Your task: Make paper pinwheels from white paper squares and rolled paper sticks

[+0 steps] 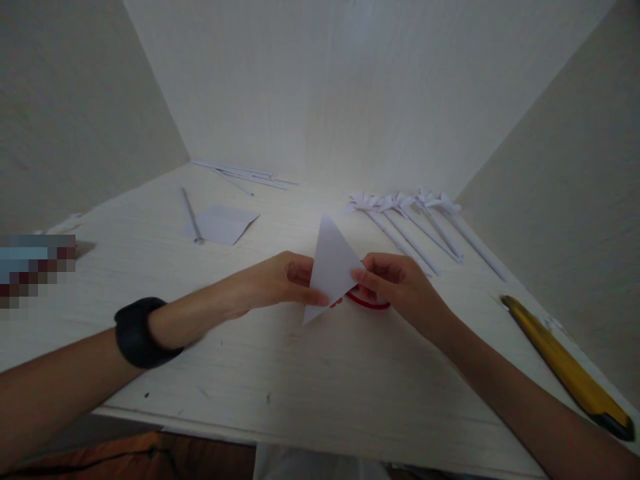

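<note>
A white sheet of paper [333,263], triangular in outline, is held up over the table between my two hands. My left hand [287,280] pinches its left edge, thumb in front and fingers behind. On the right edge, my right hand [395,277] grips the paper with thumb and fingertips. Under and behind the paper lies a red curved thing [373,305], mostly covered, so its kind is hidden. A dark band [143,333] circles my left wrist.
Several white paper pinwheels on rolled sticks [400,220] lie at the back right. Thin paper rolls [245,175] rest at the back left, near a thicker roll [190,217] and a paper sheet [227,223]. A yellow utility knife [565,363] lies at the right edge.
</note>
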The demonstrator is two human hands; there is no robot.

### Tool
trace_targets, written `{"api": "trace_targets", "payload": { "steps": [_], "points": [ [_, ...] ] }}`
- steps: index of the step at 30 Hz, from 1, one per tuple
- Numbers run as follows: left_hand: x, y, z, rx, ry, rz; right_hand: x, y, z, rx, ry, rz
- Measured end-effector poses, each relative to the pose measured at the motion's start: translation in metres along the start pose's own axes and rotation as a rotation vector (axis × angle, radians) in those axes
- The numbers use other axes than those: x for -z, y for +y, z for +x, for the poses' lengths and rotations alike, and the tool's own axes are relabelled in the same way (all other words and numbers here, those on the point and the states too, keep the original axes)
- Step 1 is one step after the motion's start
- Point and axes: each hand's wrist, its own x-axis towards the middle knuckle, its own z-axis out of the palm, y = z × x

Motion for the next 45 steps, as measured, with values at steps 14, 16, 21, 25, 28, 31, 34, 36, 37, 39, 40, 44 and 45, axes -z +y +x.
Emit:
{"api": "trace_targets", "payload": {
  "steps": [14,16,21,25,28,31,34,36,37,39,40,44,45],
  "points": [
    [-0.005,-0.002,0.000,0.002,0.149,-0.115,-0.010,-0.014,-0.005,0.122,-0.105,-0.245],
    [-0.003,-0.004,0.001,0.000,0.155,-0.094,-0.010,-0.015,-0.005,0.112,-0.111,-0.246],
    [-0.002,-0.004,0.003,-0.063,0.212,-0.076,-0.007,-0.012,-0.004,0.105,-0.126,-0.238],
    [-0.001,-0.003,0.003,-0.120,0.275,-0.062,-0.005,-0.011,-0.003,0.097,-0.151,-0.213],
    [0.000,-0.002,0.003,-0.127,0.287,-0.024,-0.004,-0.012,-0.004,0.101,-0.159,-0.218],
    [0.001,-0.002,0.003,-0.158,0.255,-0.017,-0.004,-0.012,-0.004,0.090,-0.146,-0.218],
    [0.001,-0.001,0.003,-0.201,0.269,-0.017,-0.005,-0.013,-0.004,0.080,-0.167,-0.219],
    [-0.001,0.001,0.002,-0.216,0.300,-0.006,-0.006,-0.015,-0.005,0.088,-0.178,-0.230],
    [-0.002,0.002,0.001,-0.221,0.307,-0.005,-0.006,-0.016,-0.005,0.092,-0.180,-0.239],
    [-0.004,0.004,0.000,-0.239,0.312,-0.002,-0.006,-0.016,-0.005,0.096,-0.180,-0.260],
    [-0.004,0.005,0.000,-0.255,0.321,0.006,-0.006,-0.016,-0.005,0.096,-0.179,-0.268],
    [-0.003,0.009,-0.001,-0.336,0.412,0.089,-0.006,-0.012,-0.004,0.076,-0.189,-0.277],
    [-0.002,0.010,-0.001,-0.345,0.427,0.109,-0.006,-0.012,-0.004,0.067,-0.196,-0.275]
  ]
}}
